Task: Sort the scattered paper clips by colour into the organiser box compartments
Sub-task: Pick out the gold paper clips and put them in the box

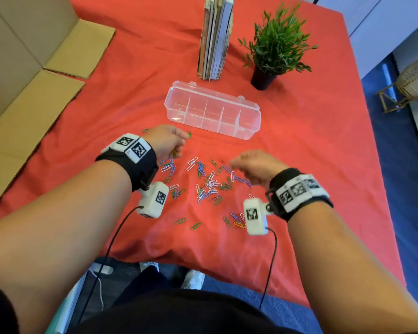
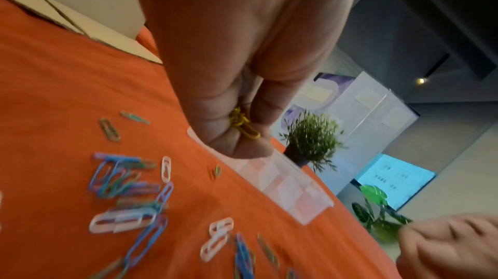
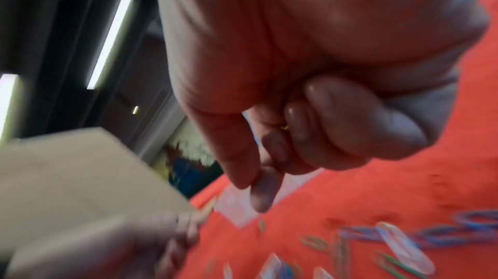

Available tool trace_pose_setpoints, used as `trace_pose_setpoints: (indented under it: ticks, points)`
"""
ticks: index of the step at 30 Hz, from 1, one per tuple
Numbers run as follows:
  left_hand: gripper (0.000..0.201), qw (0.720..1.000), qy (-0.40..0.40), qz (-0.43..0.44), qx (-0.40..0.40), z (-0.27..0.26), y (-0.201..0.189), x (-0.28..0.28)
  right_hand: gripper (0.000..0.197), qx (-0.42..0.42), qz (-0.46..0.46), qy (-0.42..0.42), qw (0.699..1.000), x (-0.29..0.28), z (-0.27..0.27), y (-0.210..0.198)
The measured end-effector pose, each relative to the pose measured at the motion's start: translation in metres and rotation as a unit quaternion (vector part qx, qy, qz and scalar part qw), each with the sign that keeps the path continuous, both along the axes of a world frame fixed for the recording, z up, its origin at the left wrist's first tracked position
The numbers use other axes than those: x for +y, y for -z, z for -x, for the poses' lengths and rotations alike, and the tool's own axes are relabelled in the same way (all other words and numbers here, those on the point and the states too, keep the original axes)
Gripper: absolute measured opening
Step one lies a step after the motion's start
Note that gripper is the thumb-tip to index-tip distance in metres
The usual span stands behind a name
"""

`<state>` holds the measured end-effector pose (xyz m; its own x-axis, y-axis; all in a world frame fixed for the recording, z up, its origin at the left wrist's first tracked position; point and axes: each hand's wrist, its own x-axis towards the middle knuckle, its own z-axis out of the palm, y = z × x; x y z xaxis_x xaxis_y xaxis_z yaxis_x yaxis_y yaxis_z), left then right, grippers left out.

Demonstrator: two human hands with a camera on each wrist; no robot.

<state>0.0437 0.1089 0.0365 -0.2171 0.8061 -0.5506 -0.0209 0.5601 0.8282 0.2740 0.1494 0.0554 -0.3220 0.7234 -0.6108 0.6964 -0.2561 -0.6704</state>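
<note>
Many paper clips (image 1: 208, 182) in blue, white, green and other colours lie scattered on the red cloth (image 1: 299, 141). Beyond them stands the clear organiser box (image 1: 212, 109), its divided compartments looking empty. My left hand (image 1: 180, 144) hovers over the left of the pile with its fingers curled round a bunch of yellow clips (image 2: 243, 126). A single green clip (image 1: 190, 135) lies just past it. My right hand (image 1: 237, 165) hovers over the right of the pile, its fingers (image 3: 299, 126) curled. A small yellow glint of a clip (image 3: 284, 127) shows between them; the view is blurred.
Upright books (image 1: 215, 37) and a potted plant (image 1: 275, 44) stand behind the box. Cardboard flaps (image 1: 34, 92) overlap the cloth's left side. A few more clips (image 1: 237, 221) lie near the front, under my right wrist camera. The table edge is close to my body.
</note>
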Motion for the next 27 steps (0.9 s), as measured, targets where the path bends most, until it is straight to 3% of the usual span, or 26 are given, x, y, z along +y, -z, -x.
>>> trace_pose_setpoints:
  ticks: [1, 3, 6, 8, 11, 15, 17, 19, 20, 23, 27]
  points:
    - [0.028, 1.0, 0.013, 0.014, 0.008, -0.007, 0.008, -0.005, 0.019, -0.077, -0.032, -0.086, 0.993, -0.012, -0.005, 0.008]
    - [0.026, 0.999, 0.036, 0.03, 0.019, -0.023, 0.024, -0.017, 0.022, -0.212, -0.083, -0.231, 0.946, -0.04, -0.015, 0.025]
    - [0.02, 0.996, 0.064, 0.039, 0.047, -0.046, 0.044, -0.037, 0.03, -0.33, -0.141, -0.286, 0.888, -0.079, -0.032, 0.045]
    - [0.021, 0.994, 0.081, 0.049, 0.063, -0.057, 0.052, -0.049, 0.035, -0.341, -0.16, -0.292, 0.879, -0.098, -0.04, 0.053]
    - [0.027, 0.99, 0.099, 0.071, 0.066, -0.069, 0.057, -0.06, 0.028, -0.34, -0.192, -0.305, 0.869, -0.113, -0.044, 0.063]
    - [0.031, 0.992, 0.096, 0.072, 0.035, -0.072, 0.052, -0.064, 0.022, -0.311, -0.166, -0.284, 0.892, -0.1, -0.045, 0.062]
    - [0.032, 0.992, 0.104, 0.064, 0.029, -0.067, 0.045, -0.063, 0.022, -0.253, -0.113, -0.225, 0.934, -0.085, -0.048, 0.058]
    - [0.03, 0.992, 0.105, 0.056, 0.032, -0.058, 0.037, -0.06, 0.03, -0.108, -0.033, -0.079, 0.99, -0.073, -0.05, 0.053]
    - [0.029, 0.993, 0.1, 0.057, 0.028, -0.054, 0.034, -0.057, 0.028, -0.022, 0.005, -0.004, 1.0, -0.067, -0.049, 0.05]
    - [0.034, 0.996, 0.064, 0.06, -0.034, -0.042, 0.02, -0.048, 0.022, 0.2, 0.131, 0.145, 0.96, -0.049, -0.035, 0.034]
    - [0.02, 0.996, 0.022, 0.025, -0.086, -0.021, 0.003, -0.042, 0.018, 0.323, 0.224, 0.186, 0.9, -0.032, 0.001, 0.011]
